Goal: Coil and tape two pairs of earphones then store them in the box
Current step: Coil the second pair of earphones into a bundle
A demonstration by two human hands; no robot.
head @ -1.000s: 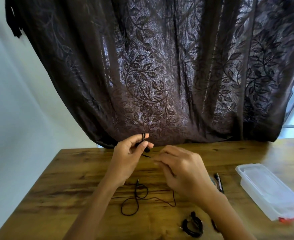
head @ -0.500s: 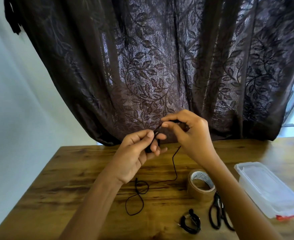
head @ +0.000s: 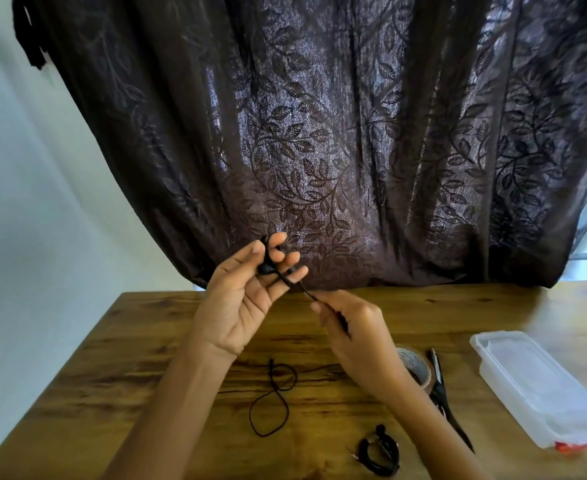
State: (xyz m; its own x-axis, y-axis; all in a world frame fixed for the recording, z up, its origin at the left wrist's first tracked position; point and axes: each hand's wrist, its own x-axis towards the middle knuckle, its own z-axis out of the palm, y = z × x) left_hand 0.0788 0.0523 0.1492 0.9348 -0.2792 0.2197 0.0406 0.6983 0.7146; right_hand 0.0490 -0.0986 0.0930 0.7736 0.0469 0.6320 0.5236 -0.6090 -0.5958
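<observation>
While both hands hover above the wooden table [head: 139, 344], the black earphones [head: 266, 268] are held between them, partly wound. The left hand [head: 240, 306] is raised with its palm toward the camera and its fingers spread upward. An earbud sits behind the thumb, and turns of cord pass round the fingers, so this hand grips the earphones. I cannot tell how many turns there are. From the left fingers a short taut stretch of cord [head: 306, 291] runs down to the right hand [head: 358, 337], which pinches it between thumb and curled fingers. The remaining cord lies slack on the table below the wrists, in a loose figure-eight loop [head: 271, 407]. A second, coiled pair [head: 378, 452] rests on the table near the front edge, beside the right forearm and apart from both hands. The brown packing tape roll [head: 420, 370] stands just behind the right wrist and is partly hidden by it. The black-handled scissors [head: 439, 382] lie flat beside the roll, on its right. The clear plastic box [head: 541, 393] sits well to the right with its lid on and a red clip at its near end; no earphones are visible inside it. A dark leaf-patterned curtain [head: 319, 140] hangs behind the table, with a pale wall [head: 25, 209] to the left.
</observation>
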